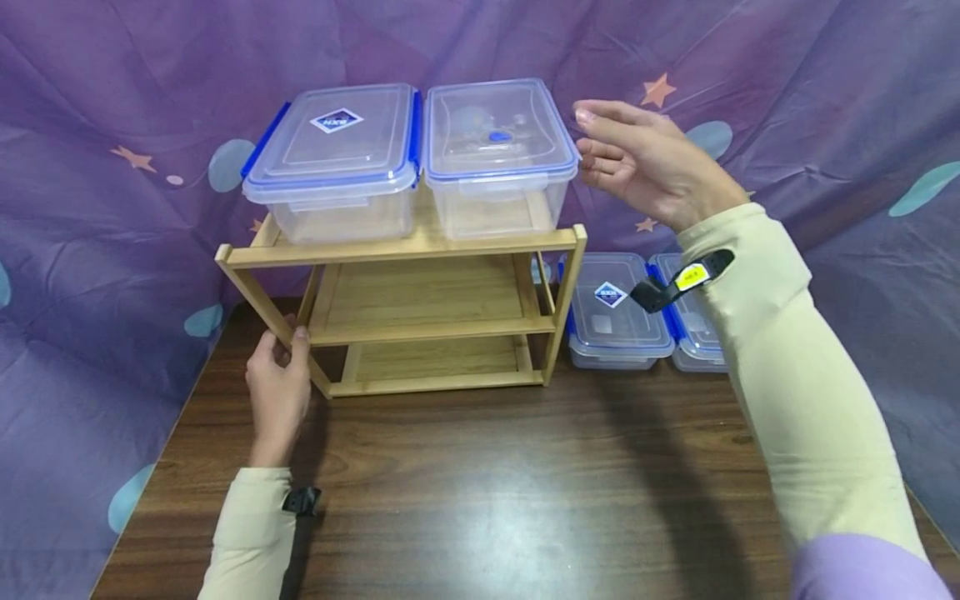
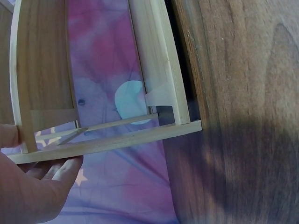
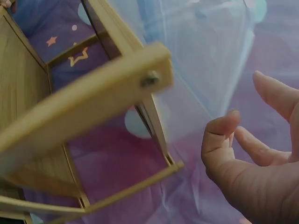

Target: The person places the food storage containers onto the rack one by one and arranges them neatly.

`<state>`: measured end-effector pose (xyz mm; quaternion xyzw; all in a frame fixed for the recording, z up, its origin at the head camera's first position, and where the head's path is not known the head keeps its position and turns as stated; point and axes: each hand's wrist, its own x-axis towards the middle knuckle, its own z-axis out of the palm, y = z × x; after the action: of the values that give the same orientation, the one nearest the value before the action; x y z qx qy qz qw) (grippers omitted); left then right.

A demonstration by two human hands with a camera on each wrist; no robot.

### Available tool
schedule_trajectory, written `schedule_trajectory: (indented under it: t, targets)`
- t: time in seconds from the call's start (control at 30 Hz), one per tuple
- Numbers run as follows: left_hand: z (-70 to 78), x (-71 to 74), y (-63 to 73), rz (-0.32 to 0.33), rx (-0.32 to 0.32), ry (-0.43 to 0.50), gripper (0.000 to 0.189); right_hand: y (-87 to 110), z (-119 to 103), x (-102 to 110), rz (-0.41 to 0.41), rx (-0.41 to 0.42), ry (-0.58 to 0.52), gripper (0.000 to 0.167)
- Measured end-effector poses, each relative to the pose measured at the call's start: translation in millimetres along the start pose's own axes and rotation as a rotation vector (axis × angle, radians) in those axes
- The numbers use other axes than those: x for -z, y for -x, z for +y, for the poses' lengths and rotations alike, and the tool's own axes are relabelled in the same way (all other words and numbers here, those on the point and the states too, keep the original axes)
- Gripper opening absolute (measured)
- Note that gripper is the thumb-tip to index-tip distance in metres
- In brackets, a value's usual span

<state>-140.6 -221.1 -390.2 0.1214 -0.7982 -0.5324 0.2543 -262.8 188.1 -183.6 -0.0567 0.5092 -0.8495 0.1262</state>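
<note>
A three-tier wooden shelf rack [image 1: 442, 332] stands on the table. On its top tier sit two clear lidded food containers side by side, the left container [image 1: 337, 158] with blue side clips and the right container [image 1: 498, 150] with a blue-rimmed lid. My left hand [image 1: 279, 379] grips the rack's left front post, thumb on one side and fingers on the other in the left wrist view. Beside the right container's outer edge, my right hand [image 1: 637, 158] is raised with its fingers loosely bent and holding nothing. Whether a fingertip touches that container I cannot tell.
Two more clear containers with blue clips, a near one [image 1: 618, 321] and a partly hidden one [image 1: 693, 329], rest on the table right of the rack. The brown wooden table [image 1: 465, 492] reaches toward me. A purple patterned cloth [image 1: 480, 42] hangs behind.
</note>
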Motion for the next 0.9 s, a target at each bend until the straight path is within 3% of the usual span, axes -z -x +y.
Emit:
schedule_trajectory:
  t: [0.3, 0.57, 0.8, 0.9]
  targets:
    - [1.2, 0.7, -0.3, -0.007, 0.011, 0.019, 0.041, 23.8, -3.7, 51.9, -0.006, 0.009, 0.087, 0.036]
    - [0.5, 1.4, -0.6, 0.003, 0.007, 0.001, 0.04, 45.5, 2.3, 110.1, -0.018, 0.027, 0.299, 0.034]
    - [0.6, 2.0, -1.3, 0.003, 0.01, 0.006, 0.04, 59.5, 11.5, 162.7, 0.135, 0.012, 0.816, 0.042]
    - [0.1, 2.3, -1.6, 0.005, 0.01, 0.004, 0.04, 62.4, 17.4, 185.8, 0.189, 0.014, 0.963, 0.04]
